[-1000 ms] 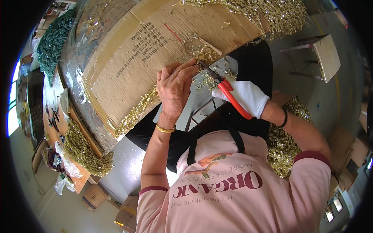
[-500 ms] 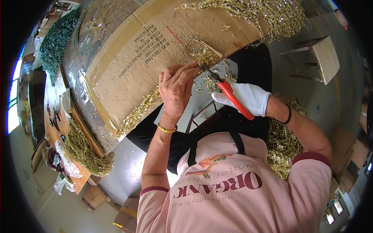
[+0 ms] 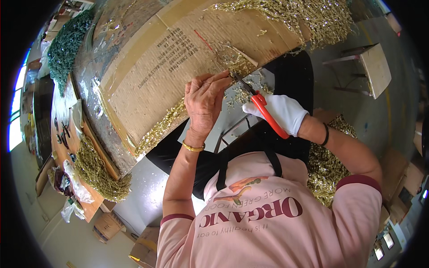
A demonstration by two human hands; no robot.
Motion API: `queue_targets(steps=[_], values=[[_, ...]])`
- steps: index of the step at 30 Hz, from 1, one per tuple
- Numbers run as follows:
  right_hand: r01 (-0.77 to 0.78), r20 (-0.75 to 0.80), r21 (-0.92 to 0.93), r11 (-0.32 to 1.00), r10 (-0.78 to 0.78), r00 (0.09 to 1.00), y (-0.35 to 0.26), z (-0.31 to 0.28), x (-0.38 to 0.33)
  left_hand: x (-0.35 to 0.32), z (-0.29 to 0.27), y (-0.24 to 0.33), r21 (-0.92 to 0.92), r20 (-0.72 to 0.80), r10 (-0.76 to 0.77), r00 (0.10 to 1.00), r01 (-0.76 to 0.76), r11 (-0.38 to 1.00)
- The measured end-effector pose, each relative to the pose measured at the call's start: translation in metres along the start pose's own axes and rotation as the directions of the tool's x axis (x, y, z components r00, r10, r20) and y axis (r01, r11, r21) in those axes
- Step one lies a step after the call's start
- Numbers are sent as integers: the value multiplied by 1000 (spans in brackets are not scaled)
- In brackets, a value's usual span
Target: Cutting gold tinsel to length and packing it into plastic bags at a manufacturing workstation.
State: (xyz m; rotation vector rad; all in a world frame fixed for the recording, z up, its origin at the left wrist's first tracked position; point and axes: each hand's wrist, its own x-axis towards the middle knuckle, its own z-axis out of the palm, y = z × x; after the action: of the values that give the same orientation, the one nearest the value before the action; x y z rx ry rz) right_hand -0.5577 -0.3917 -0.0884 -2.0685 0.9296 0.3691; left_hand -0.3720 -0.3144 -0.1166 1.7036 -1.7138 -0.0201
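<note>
Hands stand close together at the near edge of the cardboard (image 3: 134, 102). Gold tinsel (image 3: 163, 127) runs along that edge, from the bare left hand (image 3: 205, 105), the nearer one, to the near-left corner; its fingers are pinched together, contents hidden. The gloved right hand (image 3: 283, 115) grips the scissors (image 3: 262, 106), long axis slanting forward-left, blades at the left fingertips. Against the earlier frame, this arrangement is essentially unchanged.

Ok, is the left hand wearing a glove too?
No, the left hand is bare, with a gold-coloured bracelet at its wrist; the white glove is on the right hand, which holds red-handled scissors.
</note>
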Motion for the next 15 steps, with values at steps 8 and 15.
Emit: queue_targets(steps=[8,15], values=[[121,-109,61,991,-114,987,9,2,1,0,0,-2,26,-16,25,1000,-25,999],[-30,151,438,898,-41,988,0,-13,-7,-1,0,-1,21,-5,-1,1000,1,1000]])
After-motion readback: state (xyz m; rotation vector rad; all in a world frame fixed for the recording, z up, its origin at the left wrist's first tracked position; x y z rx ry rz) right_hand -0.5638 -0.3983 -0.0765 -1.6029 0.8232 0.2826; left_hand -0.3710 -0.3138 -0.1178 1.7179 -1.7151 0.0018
